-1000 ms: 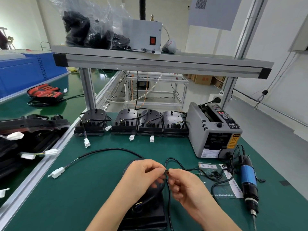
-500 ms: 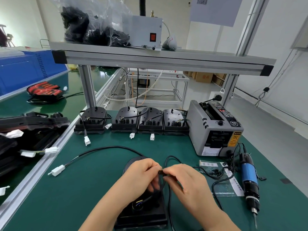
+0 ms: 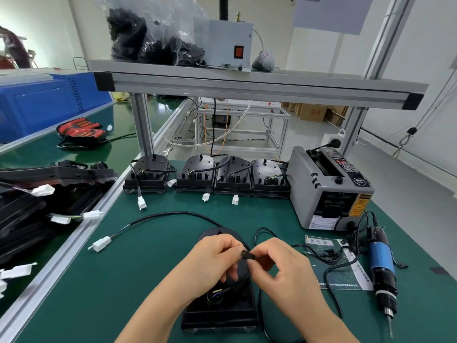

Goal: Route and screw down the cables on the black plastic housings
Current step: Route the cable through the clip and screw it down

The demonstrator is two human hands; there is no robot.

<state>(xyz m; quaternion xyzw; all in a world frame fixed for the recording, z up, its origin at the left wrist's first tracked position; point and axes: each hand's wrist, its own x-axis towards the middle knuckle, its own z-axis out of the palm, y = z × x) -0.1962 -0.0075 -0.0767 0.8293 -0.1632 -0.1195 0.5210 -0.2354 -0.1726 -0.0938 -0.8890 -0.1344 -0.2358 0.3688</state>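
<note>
The left hand [image 3: 217, 256] and right hand [image 3: 279, 266] now pinch a small black clip [image 3: 248, 255] between their fingertips, where only cable [image 3: 173, 214] showed before. The housing [image 3: 220, 315] lies directly beneath them, so clamping probably follows.

On the green mat [image 3: 148, 280]: five black housings [image 3: 147, 178] [image 3: 195, 178] [image 3: 232, 179] [image 3: 269, 177] [image 3: 220, 315], one tape dispenser [image 3: 329, 194], one electric screwdriver [image 3: 382, 266], two hands [image 3: 212, 258] [image 3: 284, 266].

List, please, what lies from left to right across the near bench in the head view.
White connector → left hand → small black piece pinched between both hands → right hand → blue electric screwdriver.
</note>
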